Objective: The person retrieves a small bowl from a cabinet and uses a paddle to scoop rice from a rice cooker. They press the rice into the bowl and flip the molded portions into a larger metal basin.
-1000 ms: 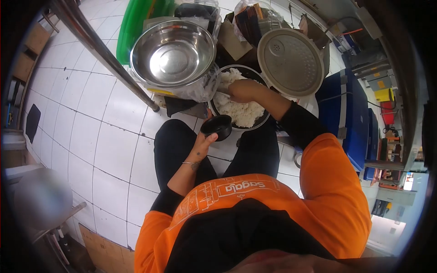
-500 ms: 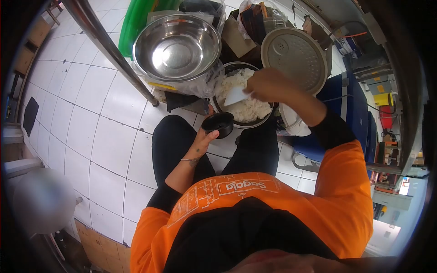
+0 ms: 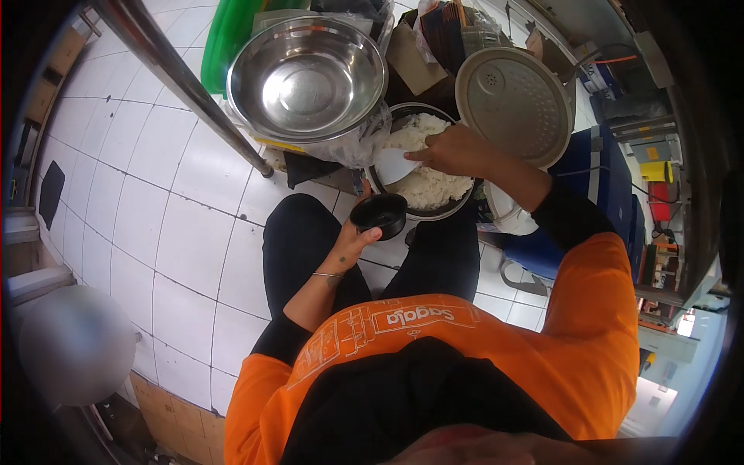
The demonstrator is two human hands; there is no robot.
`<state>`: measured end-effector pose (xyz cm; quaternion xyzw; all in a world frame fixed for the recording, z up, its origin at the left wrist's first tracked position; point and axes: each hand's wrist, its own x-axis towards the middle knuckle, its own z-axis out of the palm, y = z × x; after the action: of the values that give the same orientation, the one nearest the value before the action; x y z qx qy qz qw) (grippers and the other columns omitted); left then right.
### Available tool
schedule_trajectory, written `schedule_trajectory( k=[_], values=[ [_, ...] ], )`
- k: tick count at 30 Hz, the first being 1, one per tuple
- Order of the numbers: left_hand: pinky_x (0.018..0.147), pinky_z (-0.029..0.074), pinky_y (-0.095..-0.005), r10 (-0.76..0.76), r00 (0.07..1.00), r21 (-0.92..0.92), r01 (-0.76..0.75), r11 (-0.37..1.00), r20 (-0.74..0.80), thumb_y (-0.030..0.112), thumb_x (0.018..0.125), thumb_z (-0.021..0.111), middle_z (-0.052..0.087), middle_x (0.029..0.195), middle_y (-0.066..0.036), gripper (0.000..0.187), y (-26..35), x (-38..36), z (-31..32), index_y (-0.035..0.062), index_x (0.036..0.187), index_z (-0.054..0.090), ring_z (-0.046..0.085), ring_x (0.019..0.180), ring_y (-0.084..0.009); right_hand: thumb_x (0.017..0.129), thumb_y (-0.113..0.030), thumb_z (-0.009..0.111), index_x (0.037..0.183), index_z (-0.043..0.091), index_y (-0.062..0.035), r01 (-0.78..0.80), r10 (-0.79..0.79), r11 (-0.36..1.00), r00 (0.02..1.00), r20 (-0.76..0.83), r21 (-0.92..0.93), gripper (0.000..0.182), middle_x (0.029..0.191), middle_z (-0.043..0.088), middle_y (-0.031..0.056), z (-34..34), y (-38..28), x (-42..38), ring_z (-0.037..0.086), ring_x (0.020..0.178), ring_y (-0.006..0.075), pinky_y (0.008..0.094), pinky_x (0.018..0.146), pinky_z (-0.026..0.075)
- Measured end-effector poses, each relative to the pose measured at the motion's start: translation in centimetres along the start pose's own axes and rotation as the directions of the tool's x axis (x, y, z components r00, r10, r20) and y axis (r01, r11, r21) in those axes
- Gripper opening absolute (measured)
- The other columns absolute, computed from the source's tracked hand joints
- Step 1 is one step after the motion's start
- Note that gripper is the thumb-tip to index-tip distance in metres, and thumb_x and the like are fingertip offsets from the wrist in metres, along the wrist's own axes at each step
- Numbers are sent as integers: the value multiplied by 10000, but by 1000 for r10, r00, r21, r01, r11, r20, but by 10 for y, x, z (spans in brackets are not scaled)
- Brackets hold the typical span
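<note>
My left hand (image 3: pixel 355 239) is wrapped round a small black bowl (image 3: pixel 379 215), tilted a little, its dark inside showing. In my right hand (image 3: pixel 456 151) is a white rice paddle (image 3: pixel 394 166), its flat blade against the white rice (image 3: pixel 435 187). The rice lies in a round cooker pot (image 3: pixel 442 215), just beyond the bowl. The cooker's open lid (image 3: pixel 513 107) stands up behind my right forearm. The far fingers of my left hand are partly hidden behind the bowl.
A large steel basin (image 3: pixel 307 79) sits left of the pot on plastic bags, beside a green crate (image 3: pixel 225 46). A metal pole (image 3: pixel 186 85) slants down at the left. Right of the lid are blue boxes (image 3: pixel 612 194). A cardboard piece (image 3: pixel 411 62) lies behind the pot.
The paddle blade has turned and shifted toward the left side of the rice. My right hand is slightly higher in view. The view itself has shifted a little, and the bowl sits slightly further right.
</note>
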<state>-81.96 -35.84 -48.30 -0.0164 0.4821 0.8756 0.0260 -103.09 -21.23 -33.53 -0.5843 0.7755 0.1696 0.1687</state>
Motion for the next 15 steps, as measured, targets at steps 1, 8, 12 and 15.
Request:
schedule_trajectory(
  k=[1,8,12,15],
  values=[
    [1014,355,-311,1,1000,-5,-1,1000,1,443,744,716,494,1261,-112,1039,0,0,0,9,1485,131,480,1184,-195,824,-227,615,1180,643,-247,13,-13,1000,1000,-28,10,357,796,656,84,5,-3,7,668,755,280,412,620,518],
    [1020,349,-313,-24,1000,-6,24,1000,1,464,733,729,485,1268,-117,1065,-1,-1,-4,-3,1481,132,479,1186,-199,743,-189,611,844,712,-116,124,-126,989,992,-23,-77,161,753,671,94,44,-39,76,676,723,279,409,586,524],
    [1025,343,-311,-8,1000,2,8,1000,-6,436,726,741,483,1274,-121,1065,-5,-2,-3,-2,1482,131,477,1194,-203,725,-187,607,730,695,-94,8,-12,998,997,-73,-58,128,754,675,104,42,-48,80,676,736,294,402,614,531],
    [1031,339,-313,32,999,13,-31,999,-5,413,722,746,481,1284,-125,1064,-5,-1,0,2,1484,128,470,1205,-205,738,-175,609,776,708,-88,-72,70,997,996,-59,-22,137,800,685,117,35,-47,64,679,792,294,402,633,535]
  ],
)
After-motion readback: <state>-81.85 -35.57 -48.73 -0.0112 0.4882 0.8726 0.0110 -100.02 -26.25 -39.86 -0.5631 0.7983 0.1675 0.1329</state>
